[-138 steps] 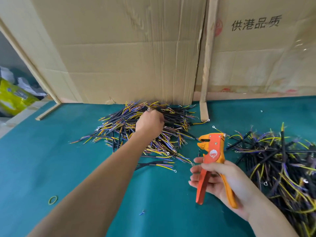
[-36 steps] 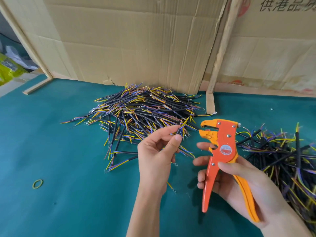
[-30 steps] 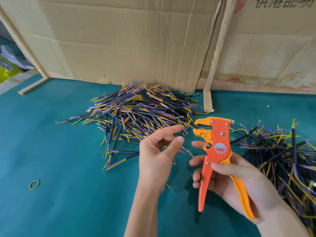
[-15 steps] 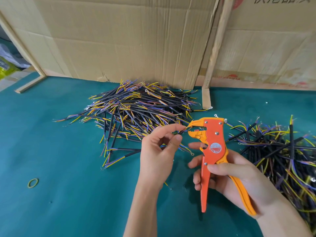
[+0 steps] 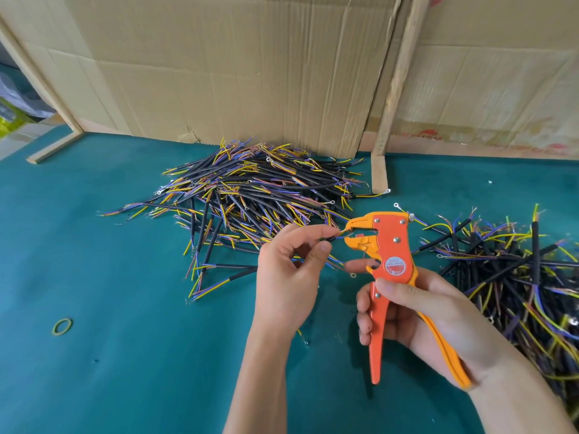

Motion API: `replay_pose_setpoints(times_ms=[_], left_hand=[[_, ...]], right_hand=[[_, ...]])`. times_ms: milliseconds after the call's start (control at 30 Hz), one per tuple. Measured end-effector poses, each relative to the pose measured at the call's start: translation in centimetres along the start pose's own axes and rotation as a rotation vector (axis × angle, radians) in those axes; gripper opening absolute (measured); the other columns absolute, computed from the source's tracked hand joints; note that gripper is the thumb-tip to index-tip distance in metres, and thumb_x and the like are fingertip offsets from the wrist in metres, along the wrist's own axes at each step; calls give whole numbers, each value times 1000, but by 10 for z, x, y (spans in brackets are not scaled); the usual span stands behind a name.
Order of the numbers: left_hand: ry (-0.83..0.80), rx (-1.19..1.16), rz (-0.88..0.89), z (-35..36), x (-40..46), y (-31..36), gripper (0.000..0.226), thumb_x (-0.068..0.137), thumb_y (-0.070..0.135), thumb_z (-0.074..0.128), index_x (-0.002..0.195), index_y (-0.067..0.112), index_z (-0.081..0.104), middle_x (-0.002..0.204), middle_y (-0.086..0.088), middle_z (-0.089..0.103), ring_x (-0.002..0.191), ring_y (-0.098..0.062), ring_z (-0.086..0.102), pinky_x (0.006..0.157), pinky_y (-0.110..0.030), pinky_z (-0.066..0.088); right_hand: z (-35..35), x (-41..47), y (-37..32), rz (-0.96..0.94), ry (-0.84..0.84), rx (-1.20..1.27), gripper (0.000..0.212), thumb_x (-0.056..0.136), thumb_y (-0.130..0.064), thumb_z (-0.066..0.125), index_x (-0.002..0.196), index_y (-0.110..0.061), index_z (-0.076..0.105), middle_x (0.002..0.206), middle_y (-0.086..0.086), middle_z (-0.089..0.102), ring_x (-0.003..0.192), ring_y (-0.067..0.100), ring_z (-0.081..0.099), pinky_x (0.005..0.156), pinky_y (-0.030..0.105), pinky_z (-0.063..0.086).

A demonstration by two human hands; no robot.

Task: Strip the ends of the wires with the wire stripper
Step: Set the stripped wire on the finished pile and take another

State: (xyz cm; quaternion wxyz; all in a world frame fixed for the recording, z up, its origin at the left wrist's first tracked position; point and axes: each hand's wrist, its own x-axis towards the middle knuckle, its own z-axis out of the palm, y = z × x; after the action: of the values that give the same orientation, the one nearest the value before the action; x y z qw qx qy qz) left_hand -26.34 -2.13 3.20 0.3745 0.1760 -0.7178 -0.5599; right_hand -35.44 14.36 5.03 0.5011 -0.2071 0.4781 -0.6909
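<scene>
The left hand (image 5: 286, 277) pinches a short black-sheathed wire (image 5: 330, 239) just behind its thin coloured ends, which sit in the open mouth of the orange wire stripper (image 5: 387, 270) gripped by the right hand (image 5: 416, 321) above the bench (image 5: 125, 355). The wire looks light and limp, so holding it close to the tip seems wise, since the fine cores would likely bend or slip otherwise.

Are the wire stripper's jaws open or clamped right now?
Open: the wire stripper shows a gap between its jaws, where the left hand feeds a wire end.

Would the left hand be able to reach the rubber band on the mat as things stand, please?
Probably yes, but not freely: bare mat lies between the left hand and the rubber band, yet that hand pinches a wire at the stripper.
</scene>
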Motion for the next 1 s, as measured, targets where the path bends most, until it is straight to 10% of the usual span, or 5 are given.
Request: replay_pose_setpoints(times_ms=[1000], left_hand=[[24, 23, 13, 0, 1, 2, 26, 91, -2, 67, 98, 20, 80, 71, 18, 56, 69, -6, 51, 68, -21, 43]], right_hand=[[4, 2, 4, 42, 10, 53, 41, 87, -24, 68, 119, 2, 68, 72, 16, 51, 55, 30, 51, 53, 41, 49]])
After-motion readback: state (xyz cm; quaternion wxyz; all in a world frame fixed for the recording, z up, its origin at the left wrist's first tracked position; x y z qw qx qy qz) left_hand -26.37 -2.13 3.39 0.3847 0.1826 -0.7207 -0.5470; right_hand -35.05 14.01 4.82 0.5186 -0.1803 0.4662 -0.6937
